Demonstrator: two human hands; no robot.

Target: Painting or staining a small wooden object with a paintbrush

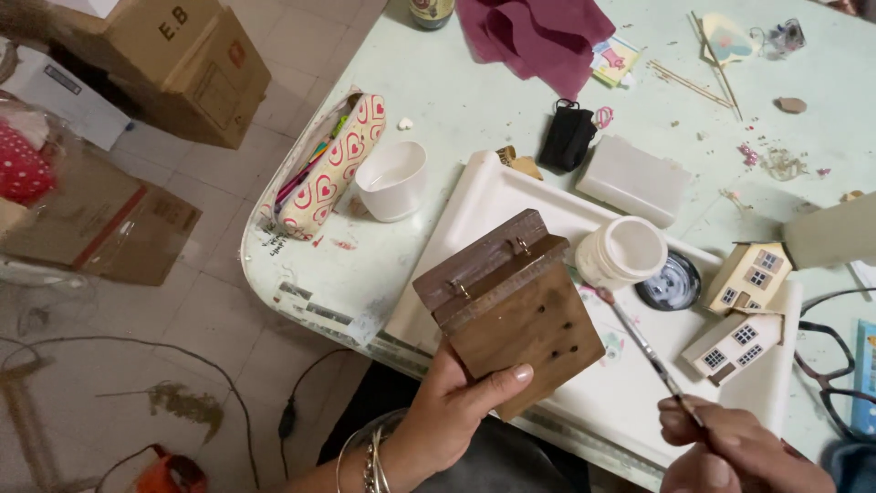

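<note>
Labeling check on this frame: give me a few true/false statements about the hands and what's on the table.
1. The left hand holds a brown wooden box. True.
2. The right hand holds scissors. False: it holds a thin brush.
3. The white jar by the box is capped. False: it is open, and a dark lid lies beside it.
4. Two small model houses sit on the white tray. True.
5. The heart-print pencil case lies on the floor. False: it lies on the table, next to a white cup.
</note>
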